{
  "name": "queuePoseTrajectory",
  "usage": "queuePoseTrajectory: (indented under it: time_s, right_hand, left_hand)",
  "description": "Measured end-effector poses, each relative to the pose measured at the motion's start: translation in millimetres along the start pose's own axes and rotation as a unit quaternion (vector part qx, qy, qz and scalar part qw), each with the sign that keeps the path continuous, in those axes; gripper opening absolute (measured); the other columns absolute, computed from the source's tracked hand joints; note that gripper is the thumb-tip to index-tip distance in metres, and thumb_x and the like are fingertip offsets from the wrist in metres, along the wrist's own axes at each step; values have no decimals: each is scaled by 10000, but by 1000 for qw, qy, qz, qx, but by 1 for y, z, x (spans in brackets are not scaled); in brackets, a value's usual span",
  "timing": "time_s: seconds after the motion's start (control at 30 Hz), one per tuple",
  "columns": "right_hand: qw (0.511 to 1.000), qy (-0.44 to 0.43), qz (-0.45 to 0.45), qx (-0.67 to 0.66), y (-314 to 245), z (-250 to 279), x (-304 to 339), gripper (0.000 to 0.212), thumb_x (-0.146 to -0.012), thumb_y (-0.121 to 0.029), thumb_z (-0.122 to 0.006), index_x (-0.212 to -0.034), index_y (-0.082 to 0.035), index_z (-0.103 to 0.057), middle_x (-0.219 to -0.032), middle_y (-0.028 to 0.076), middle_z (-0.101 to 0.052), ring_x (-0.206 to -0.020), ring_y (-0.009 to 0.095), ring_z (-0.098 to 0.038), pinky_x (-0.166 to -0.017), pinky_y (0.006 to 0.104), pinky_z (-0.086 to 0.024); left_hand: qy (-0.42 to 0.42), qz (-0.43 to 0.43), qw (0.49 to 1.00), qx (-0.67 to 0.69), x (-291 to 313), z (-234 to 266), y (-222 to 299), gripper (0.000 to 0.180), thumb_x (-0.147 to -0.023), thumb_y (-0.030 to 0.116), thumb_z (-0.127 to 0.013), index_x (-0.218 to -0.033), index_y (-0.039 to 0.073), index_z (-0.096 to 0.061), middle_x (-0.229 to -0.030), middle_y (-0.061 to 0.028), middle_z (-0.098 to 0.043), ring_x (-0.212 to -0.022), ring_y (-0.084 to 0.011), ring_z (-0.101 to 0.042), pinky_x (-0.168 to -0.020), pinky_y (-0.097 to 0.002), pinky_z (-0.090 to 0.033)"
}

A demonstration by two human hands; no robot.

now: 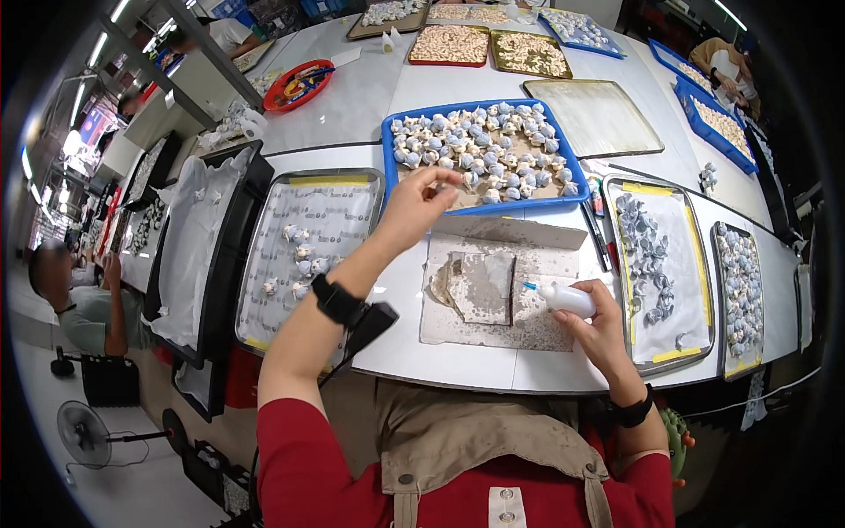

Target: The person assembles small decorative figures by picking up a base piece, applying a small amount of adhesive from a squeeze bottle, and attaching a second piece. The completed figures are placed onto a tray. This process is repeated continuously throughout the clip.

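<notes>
My right hand is wrapped round a small white squeeze bottle with a blue nozzle pointing left. Below the nozzle lies a stained, worn cardboard piece with a raised back flap. My left hand reaches over the near edge of a blue tray, fingers bent in a pinch beside the small blue-grey and white figures there. What is between those fingertips, if anything, I cannot make out. Left of the cardboard, a paper-lined tray bears several similar figures.
On the right are a tray of grey-blue pieces and a narrow tray of figures. Black lined crates stand left. Farther back are a bare tray, a red basin and trays of pale pieces. Other people sit nearby.
</notes>
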State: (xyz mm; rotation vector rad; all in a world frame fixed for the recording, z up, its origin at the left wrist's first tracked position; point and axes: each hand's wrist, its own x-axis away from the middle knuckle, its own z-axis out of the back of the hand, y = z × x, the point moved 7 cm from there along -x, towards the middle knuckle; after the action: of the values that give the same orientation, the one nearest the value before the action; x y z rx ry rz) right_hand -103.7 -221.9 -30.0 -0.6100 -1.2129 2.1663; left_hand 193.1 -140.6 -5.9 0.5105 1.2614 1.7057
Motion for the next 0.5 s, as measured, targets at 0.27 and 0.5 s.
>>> queuePoseTrajectory:
  time_s: [0.27, 0.5]
  right_hand:
    - [962, -24, -80, -261, -15, -2, 13, 360, -773, -111, -737, -1040, -32, -509, -927, 31, -593, -825, 77, -569, -676, 210, -474]
    - [957, -2, -62, -282, -20, 5, 21, 294, -854, -169, -659, -1051, -32, -488, -926, 20, -576, -790, 50, -525, -671, 178, -416]
  left_hand:
    - [-71, 65, 938, 334, 130, -45, 31, 224, -881, 122, -605, -1077, 33, -544, -1027, -67, -575, -888, -117, -582, -734, -238, -487]
    - [-147, 172, 898, 377, 154, -94, 25, 281, -904, 184, -580, -1133, 22, -571, -1045, -84, -608, -786, -93, -570, -614, -200, -456]
